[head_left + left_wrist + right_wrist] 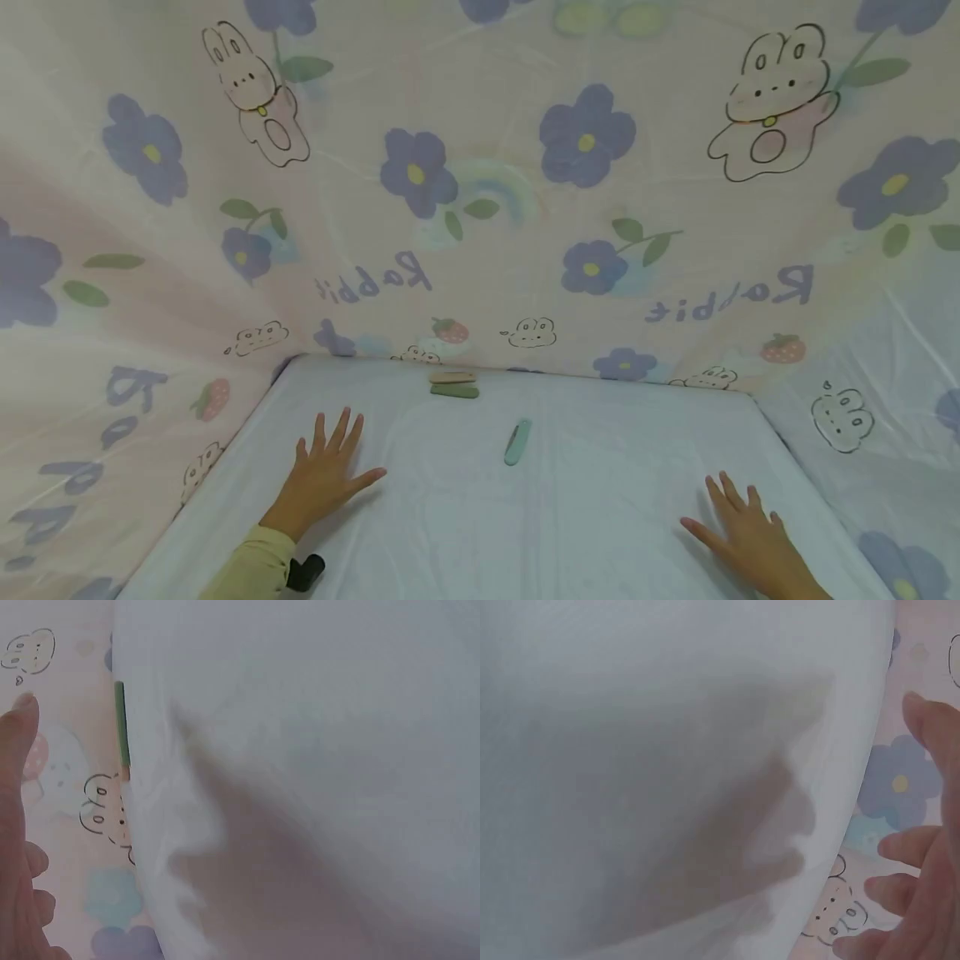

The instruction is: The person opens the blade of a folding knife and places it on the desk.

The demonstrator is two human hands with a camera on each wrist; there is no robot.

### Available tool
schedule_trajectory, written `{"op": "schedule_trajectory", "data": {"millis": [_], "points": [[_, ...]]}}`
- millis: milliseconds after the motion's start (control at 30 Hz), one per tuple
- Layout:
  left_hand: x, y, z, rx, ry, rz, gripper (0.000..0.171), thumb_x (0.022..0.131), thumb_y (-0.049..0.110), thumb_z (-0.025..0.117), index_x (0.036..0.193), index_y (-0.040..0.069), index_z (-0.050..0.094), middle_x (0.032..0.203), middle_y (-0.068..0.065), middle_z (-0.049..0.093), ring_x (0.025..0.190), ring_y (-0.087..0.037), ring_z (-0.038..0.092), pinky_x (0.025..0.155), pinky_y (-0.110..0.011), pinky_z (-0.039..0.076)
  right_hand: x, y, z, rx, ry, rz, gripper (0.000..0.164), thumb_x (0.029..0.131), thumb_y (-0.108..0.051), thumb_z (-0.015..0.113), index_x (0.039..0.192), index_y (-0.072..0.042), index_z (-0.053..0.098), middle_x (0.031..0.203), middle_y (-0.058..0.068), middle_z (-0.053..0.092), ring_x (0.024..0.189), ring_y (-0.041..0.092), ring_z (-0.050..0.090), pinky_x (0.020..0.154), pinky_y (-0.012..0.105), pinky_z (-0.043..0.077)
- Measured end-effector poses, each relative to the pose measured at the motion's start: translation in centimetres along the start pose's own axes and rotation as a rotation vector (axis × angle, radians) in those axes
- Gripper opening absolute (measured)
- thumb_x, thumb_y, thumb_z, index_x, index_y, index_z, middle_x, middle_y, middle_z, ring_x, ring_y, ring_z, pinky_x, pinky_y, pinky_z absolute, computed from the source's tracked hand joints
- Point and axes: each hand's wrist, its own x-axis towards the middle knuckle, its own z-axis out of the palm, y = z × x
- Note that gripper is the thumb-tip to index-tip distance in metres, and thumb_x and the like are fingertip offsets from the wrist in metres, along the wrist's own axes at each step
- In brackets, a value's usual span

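My left hand (322,479) hovers over the left side of the white table (450,517), fingers spread and holding nothing. On the right side, my right hand (750,533) is likewise spread, with nothing in it. Between them, nearer the left hand, lies a slim teal object (517,442) with rounded ends and a dark slit along one side. Toward the back edge, a green object (454,391) of similar shape lies just in front of a tan one (453,377). In the left wrist view, the green object (122,724) shows at the table's edge.
A curtain (495,225) printed with flowers and rabbits rises behind the table and along both sides. A black strap piece (306,573) sticks out beside the left sleeve (251,562). Hand shadows fall on the white surface in both wrist views.
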Motion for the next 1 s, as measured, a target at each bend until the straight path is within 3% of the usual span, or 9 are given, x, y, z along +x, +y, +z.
{"op": "schedule_trajectory", "data": {"millis": [300, 467, 733, 1000], "points": [[1.1, 2.5, -0.7, -0.023, -0.013, 0.065, 0.096, 0.079, 0.079, 0.036, 0.147, 0.012, 0.026, 0.154, -0.011, 0.010, 0.138, -0.038, -0.003, 0.102, -0.065, 0.015, 0.0, -2.2, -0.3, 0.016, 0.168, -0.152, 0.088, 0.083, -0.063, 0.053, 0.134, 0.008, 0.041, 0.133, 0.035, 0.037, 0.115, 0.064, 0.026, 0.086, 0.073, 0.026], [1.6, 3.7, -0.5, -0.024, -0.012, 0.095, 0.094, 0.080, 0.076, 0.039, 0.148, 0.014, 0.024, 0.155, -0.007, 0.006, 0.139, -0.035, -0.003, 0.103, -0.063, 0.019, 0.1, -3.8, -0.6, 0.023, 0.209, -0.188, 0.081, 0.084, -0.058, 0.057, 0.137, 0.000, 0.041, 0.135, 0.028, 0.041, 0.118, 0.059, 0.030, 0.084, 0.072, 0.031], [2.4, 6.5, -0.6, -0.060, 0.013, 0.178, 0.091, 0.083, 0.072, 0.041, 0.149, 0.013, 0.021, 0.154, -0.007, 0.011, 0.140, -0.030, 0.007, 0.102, -0.050, 0.032, 0.9, -5.2, -0.8, 0.057, 0.305, -0.237, 0.062, 0.086, -0.034, 0.066, 0.135, -0.002, 0.044, 0.131, 0.024, 0.048, 0.119, 0.046, 0.042, 0.086, 0.061, 0.040], [3.4, 9.3, -1.1, -0.062, 0.025, 0.216, 0.085, 0.086, 0.067, 0.043, 0.149, 0.015, 0.020, 0.154, -0.004, 0.014, 0.137, -0.028, 0.019, 0.099, -0.043, 0.039, 1.6, -7.2, -1.1, 0.095, 0.323, -0.228, 0.051, 0.085, -0.022, 0.067, 0.129, -0.001, 0.051, 0.122, 0.021, 0.055, 0.112, 0.039, 0.049, 0.087, 0.055, 0.043]]}}
